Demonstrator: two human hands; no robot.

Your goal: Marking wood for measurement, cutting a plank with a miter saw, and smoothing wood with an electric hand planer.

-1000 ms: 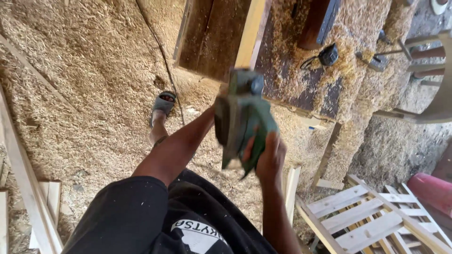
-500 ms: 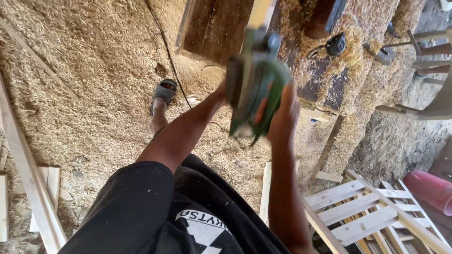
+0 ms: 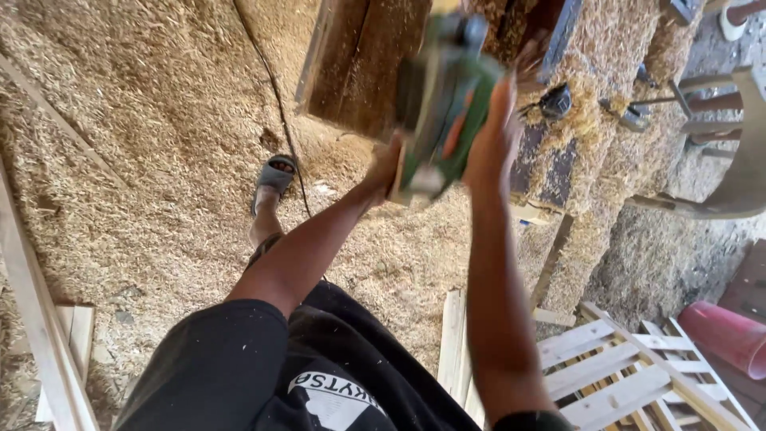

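Observation:
I hold a green electric planer (image 3: 443, 108) up in front of me with both hands; it is motion-blurred. My left hand (image 3: 384, 164) grips its near lower end. My right hand (image 3: 496, 132) clasps its right side. Behind the tool lies a dark wooden board (image 3: 355, 64) on a bench buried in wood shavings. A thin black cable (image 3: 271, 88) runs down across the shavings to the floor.
Shavings (image 3: 144, 144) cover the floor. My foot in a grey sandal (image 3: 274, 179) stands on them. Pale wood strips (image 3: 32, 319) lie at the left, a slatted wooden frame (image 3: 614, 375) at the lower right, a pink bucket (image 3: 726, 335) beside it, a chair (image 3: 734, 152) at the right.
Both hands have carried the planer upward and to the right, closer to the dark board. The view has tilted with them.

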